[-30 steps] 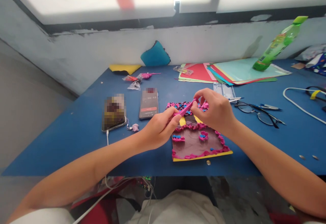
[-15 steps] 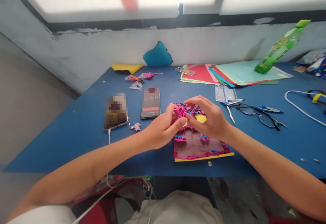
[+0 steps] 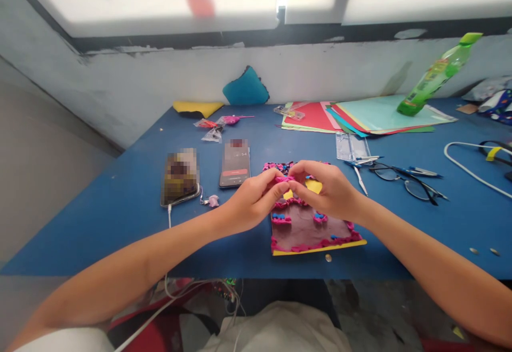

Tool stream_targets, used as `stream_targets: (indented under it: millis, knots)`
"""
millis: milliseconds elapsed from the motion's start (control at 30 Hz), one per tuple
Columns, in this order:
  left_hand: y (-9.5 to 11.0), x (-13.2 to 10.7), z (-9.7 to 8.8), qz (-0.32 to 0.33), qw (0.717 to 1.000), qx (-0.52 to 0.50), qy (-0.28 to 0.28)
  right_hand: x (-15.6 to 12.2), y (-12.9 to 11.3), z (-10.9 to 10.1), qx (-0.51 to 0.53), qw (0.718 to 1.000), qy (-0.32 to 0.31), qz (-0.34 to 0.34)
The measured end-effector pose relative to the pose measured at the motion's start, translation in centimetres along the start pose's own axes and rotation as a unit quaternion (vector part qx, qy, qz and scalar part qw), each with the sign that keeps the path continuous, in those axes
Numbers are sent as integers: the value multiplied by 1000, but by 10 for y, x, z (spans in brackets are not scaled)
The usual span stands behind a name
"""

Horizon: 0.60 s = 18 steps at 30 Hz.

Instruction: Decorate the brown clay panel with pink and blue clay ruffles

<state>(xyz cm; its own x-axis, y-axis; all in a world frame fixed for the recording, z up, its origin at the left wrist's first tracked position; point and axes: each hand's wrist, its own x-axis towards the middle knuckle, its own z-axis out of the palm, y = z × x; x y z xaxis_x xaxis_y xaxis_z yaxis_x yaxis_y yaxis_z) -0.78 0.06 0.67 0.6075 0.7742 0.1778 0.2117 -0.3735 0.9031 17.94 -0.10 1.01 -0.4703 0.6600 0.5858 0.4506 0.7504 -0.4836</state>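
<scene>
My left hand and my right hand meet fingertip to fingertip. Between them they pinch a bright pink piece of what looks like modelling clay, mostly covered by the fingers. Below the hands lies a brown rectangular board with a yellow front edge. Pink ruffled trim runs along its borders and across its middle, with blue bits on it. A yellow patch shows on the board's upper half, partly behind my right hand.
Left of the board are a phone, another phone on a white cable, and a small charm. To the right lie eyeglasses, compasses and a clear case. A green bottle stands on coloured sheets.
The pink piece has been folded or turned between my fingers and shows less now. My right hand has dipped slightly, and the board's far pink-and-blue edge is more exposed.
</scene>
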Motion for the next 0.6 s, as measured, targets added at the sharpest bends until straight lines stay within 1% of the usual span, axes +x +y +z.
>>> stream_targets:
  millis: [167,400,600]
  knots:
    - [3,-1,4,-3,997,-72,27,3,-3,-2,-9,1000,18,24]
    - [2,2,2,11,995,-82,62,5,4,-5,-71,994,58,54]
    - [4,0,1,8,993,-97,71,4,9,-5,-138,979,137,54]
